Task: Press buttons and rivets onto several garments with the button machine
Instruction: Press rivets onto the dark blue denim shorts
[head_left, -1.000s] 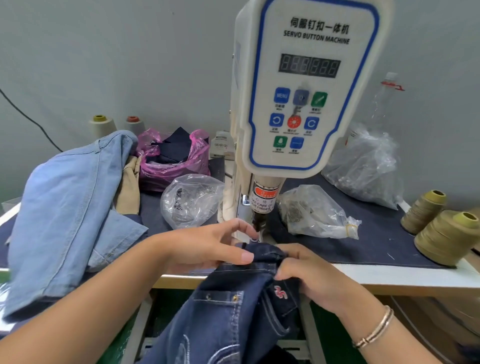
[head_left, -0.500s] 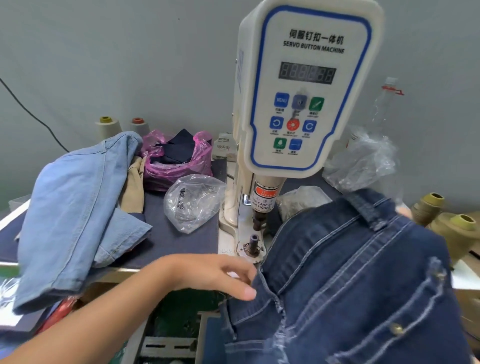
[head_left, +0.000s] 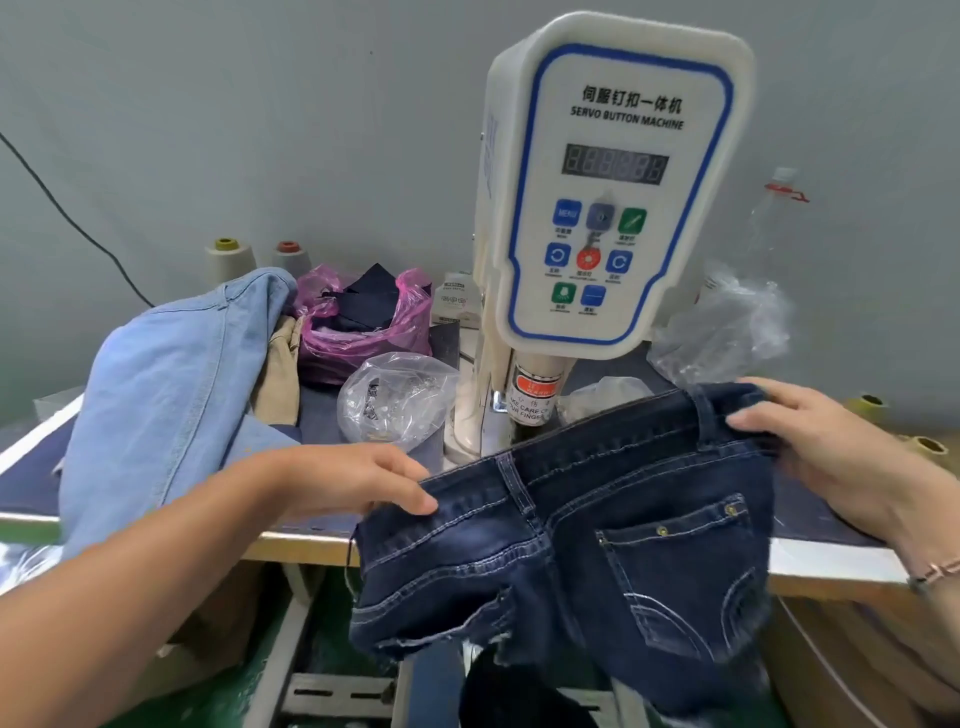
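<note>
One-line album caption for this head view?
Both hands spread dark denim shorts before the servo button machine.

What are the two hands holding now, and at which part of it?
Dark denim shorts, spread by the waistband: the left hand holds its left end, the right hand grips its right end near a belt loop.
</note>
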